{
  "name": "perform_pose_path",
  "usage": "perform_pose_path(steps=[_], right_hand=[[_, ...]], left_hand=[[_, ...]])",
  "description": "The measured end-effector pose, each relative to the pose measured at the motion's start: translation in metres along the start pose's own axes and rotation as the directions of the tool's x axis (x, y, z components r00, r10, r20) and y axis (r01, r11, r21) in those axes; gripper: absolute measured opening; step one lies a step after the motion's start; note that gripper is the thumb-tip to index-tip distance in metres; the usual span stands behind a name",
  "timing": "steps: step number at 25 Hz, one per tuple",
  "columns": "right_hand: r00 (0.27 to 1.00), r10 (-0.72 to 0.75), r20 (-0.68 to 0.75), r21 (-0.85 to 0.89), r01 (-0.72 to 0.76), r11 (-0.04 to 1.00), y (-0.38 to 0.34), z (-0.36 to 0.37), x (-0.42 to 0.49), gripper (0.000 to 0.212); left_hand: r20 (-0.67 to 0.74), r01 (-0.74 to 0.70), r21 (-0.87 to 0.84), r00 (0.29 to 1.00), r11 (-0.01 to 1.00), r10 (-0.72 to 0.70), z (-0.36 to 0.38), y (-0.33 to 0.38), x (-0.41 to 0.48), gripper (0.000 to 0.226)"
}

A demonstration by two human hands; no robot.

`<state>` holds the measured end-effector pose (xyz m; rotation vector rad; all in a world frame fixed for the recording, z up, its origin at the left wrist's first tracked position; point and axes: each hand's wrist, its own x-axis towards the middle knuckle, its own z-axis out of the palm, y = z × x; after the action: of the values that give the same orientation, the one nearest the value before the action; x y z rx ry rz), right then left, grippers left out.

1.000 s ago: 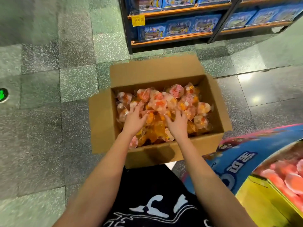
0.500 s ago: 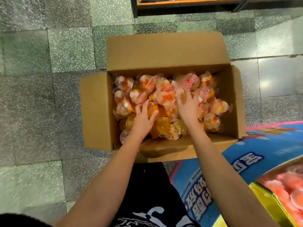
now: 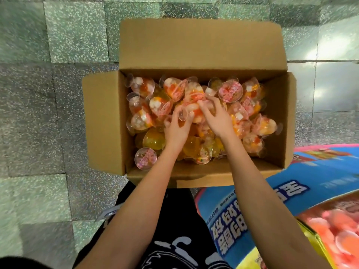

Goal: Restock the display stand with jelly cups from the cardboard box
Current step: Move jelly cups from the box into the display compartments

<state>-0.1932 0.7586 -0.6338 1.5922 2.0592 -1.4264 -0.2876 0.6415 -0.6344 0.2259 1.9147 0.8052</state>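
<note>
**One head-worn camera, looking steeply down**

The wide-angle camera sits on the person's head and faces almost straight down, tipped slightly forward. The open cardboard box on the tiled floor fills the middle of the frame, near enough to tell single jelly cups apart. Both forearms enter from the bottom edge and reach the left hand and right hand at centre. The lower right corner cuts off the display stand. Floor lines bend toward the edges.

cardboard box open on top, flaps splayed; display stand crowding its right corner
</note>
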Motion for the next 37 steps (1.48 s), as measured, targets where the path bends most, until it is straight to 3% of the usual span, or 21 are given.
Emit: perform_pose_path(steps=[7,10,13,17,20,23,25,28,33,37], right_hand=[[0.999,0.034,-0.019,0.177,-0.03,0.984,-0.009,0.017,-0.023,0.064],[0.997,0.071,-0.003,0.279,-0.068,0.958,-0.015,0.023,-0.029,0.062],[0.999,0.053,-0.004,0.344,-0.048,0.938,-0.019,0.023,-0.028,0.049],[0.997,0.019,-0.074,0.469,0.018,0.883,-0.011,0.02,-0.04,0.042],[0.991,0.022,-0.131,0.522,0.05,0.851,-0.012,0.018,-0.059,0.043],[0.973,0.005,-0.231,0.522,0.12,0.844,-0.02,0.016,-0.083,0.033],[0.954,0.018,-0.301,0.556,0.16,0.816,-0.027,0.014,-0.102,0.028],[0.892,0.038,-0.45,0.57,0.255,0.781,-0.039,0.012,-0.137,0.031],[0.714,0.234,-0.66,0.666,0.413,0.621,-0.042,0.017,-0.212,0.031],[0.535,0.444,-0.719,0.693,0.499,0.52,-0.019,0.034,-0.288,0.024]], left_hand=[[0.0,-0.023,-0.111,1.0,0.994,0.023,-0.009,-0.007,-0.003,0.08],[0.079,-0.001,-0.242,0.997,0.97,0.021,-0.017,0.008,-0.018,0.086],[0.151,0.002,-0.256,0.988,0.967,0.038,-0.022,0.013,-0.019,0.103],[0.117,-0.043,-0.238,0.99,0.97,0.073,-0.016,0.025,-0.029,0.068],[0.042,-0.126,-0.182,0.99,0.975,0.136,-0.014,0.033,-0.043,0.066],[-0.004,-0.215,-0.09,0.976,0.972,0.216,-0.018,0.039,-0.059,0.077],[-0.052,-0.313,-0.041,0.949,0.949,0.311,-0.023,0.048,-0.072,0.065],[-0.047,-0.386,-0.005,0.922,0.922,0.386,-0.032,0.064,-0.094,0.073],[0.141,-0.543,0.068,0.836,0.837,0.53,-0.034,0.064,-0.138,0.091],[0.414,-0.637,-0.005,0.701,0.771,0.581,-0.015,0.053,-0.192,0.065]])
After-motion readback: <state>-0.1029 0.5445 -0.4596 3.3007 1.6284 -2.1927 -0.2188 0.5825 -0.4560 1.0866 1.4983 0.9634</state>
